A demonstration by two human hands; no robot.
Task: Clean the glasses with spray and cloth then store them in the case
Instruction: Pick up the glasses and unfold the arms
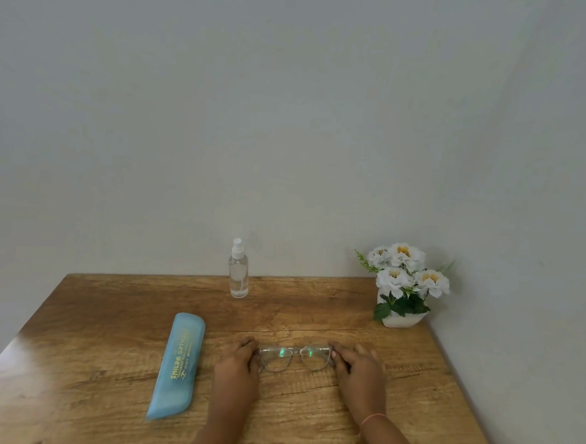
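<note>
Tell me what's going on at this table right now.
A person holds a pair of clear-framed glasses at both ends, left hand on one and right hand on the other, low on the wooden table. The blue glasses case lies closed beside the left hand. The spray bottle stands upright at the back, untouched. No cloth is in view, so cleaning does not seem to have begun.

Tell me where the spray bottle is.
In the head view the spray bottle stands upright at the far edge of the table by the wall, left of the flower pot, beyond the glasses.
</note>
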